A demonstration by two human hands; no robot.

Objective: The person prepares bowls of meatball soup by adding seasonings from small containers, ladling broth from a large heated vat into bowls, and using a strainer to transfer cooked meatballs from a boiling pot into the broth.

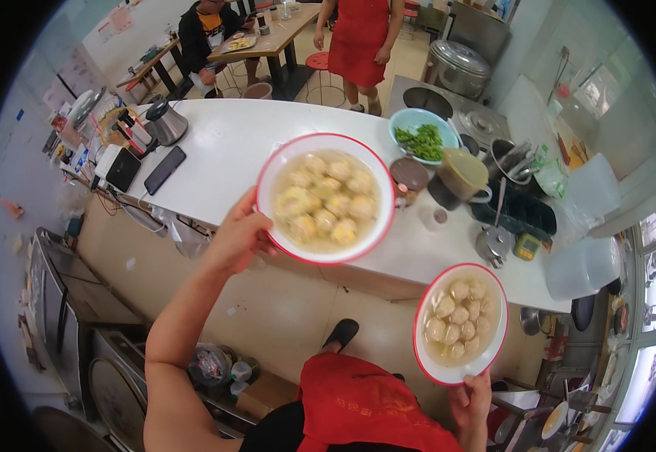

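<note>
My left hand (243,233) grips the left rim of a white bowl with a red edge (381,195). Dumplings or wontons (325,206) lie in pale broth in it, and the bowl is held over the white counter. Lower right, my right hand (469,395) holds a second red-rimmed white bowl (500,333) by its near edge. Round meatballs or dumplings (459,316) sit in its clear broth. This bowl is in front of the counter's near edge. The fingers under both bowls are partly hidden.
On the white counter (209,152) stand a phone (165,169), a kettle (167,121), a blue bowl of greens (398,118), a plastic jug (463,172) and a metal pot with a lid (493,243). A person in a red apron (360,39) stands beyond; another person (200,39) sits at a table.
</note>
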